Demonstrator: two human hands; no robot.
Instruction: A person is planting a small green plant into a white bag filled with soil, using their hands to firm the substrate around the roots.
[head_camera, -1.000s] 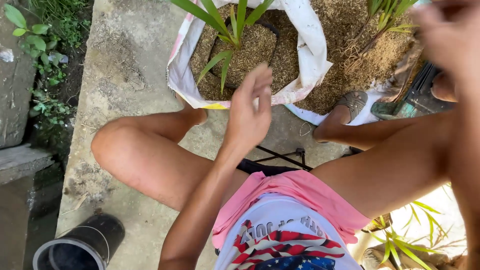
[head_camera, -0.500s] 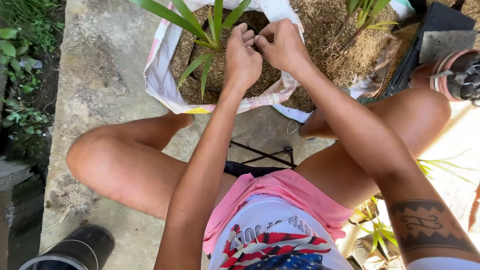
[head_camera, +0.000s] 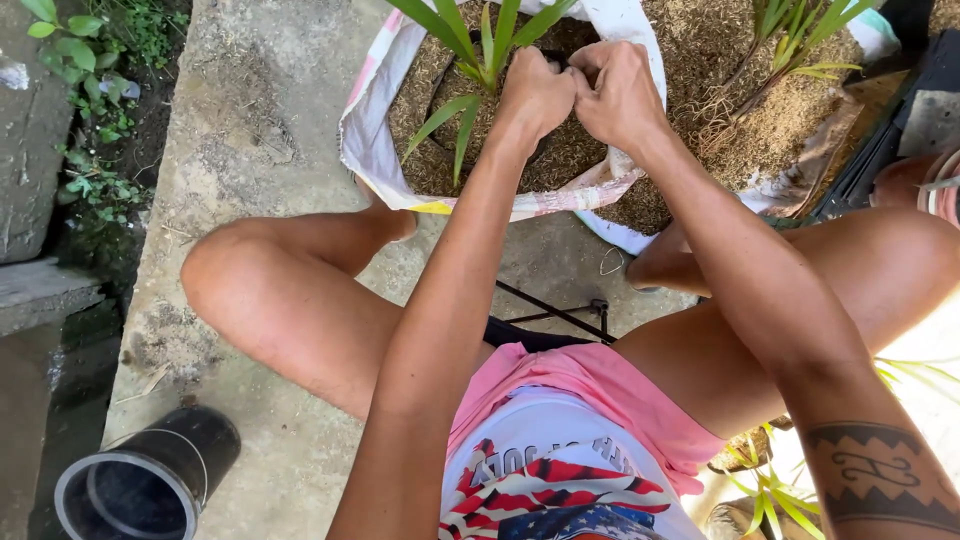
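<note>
A black pot (head_camera: 560, 150) filled with brown rice husk sits inside an open white sack (head_camera: 372, 150) that is itself partly full of the same husk, and a young plant with long green blades (head_camera: 480, 50) stands in the pot's left half. Both hands meet at the pot's far rim, knuckle against knuckle: the left hand (head_camera: 535, 95) is curled into a loose fist with its fingers tucked under, and the right hand (head_camera: 620, 95) is curled the same way beside it, fingers bent down toward the rim. What the fingertips pinch between them is hidden by the knuckles, so I cannot tell whether it is the rim or something small on it. To the right of the sack a loose heap of husk (head_camera: 720, 90) lies on a sheet, with 2 more green seedlings (head_camera: 800, 30) rooted in it. The person sits low with bare knees spread either side of the sack, pink shorts (head_camera: 590, 385) and a printed white shirt at the bottom of the view, and a dark band tattoo (head_camera: 880, 470) on the right forearm. The ground is rough concrete (head_camera: 250, 120). An empty black pot (head_camera: 150, 480) lies on its side at the lower left, and leafy weeds (head_camera: 90, 110) grow along the left edge.
</note>
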